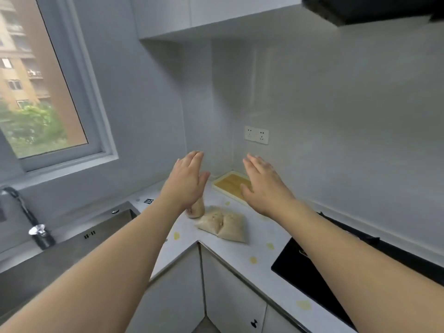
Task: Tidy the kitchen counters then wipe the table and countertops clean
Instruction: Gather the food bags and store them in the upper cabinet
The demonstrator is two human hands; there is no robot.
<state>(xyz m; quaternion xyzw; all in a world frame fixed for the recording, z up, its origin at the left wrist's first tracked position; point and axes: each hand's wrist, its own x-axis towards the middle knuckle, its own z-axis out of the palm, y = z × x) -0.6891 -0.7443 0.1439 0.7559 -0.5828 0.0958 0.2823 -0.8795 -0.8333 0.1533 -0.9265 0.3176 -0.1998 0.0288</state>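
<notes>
Corner worktop (242, 251) carries a bag (222, 224), jar (195, 210) and tray (230, 186) at twelve o'clock; tidying looks barely begun, wiping undone. Left hand (186, 181) and right hand (264, 186) hover, each grip wide, holding nothing.

Two hands reach into the middle of the frame, the left hand (186, 179) and the right hand (263, 186), both with straight fingers and holding nothing. On the desk (242, 251) just below them: one jar (195, 210), partly hidden by the left hand, two pale filled bags (222, 223) lying side by side, and one tray (230, 185). One double socket (256, 135) sits centre right, one window (36, 75) upper left, one tap (26, 217) and one sink (105, 223) at left, one black hob (312, 272) lower right.
</notes>
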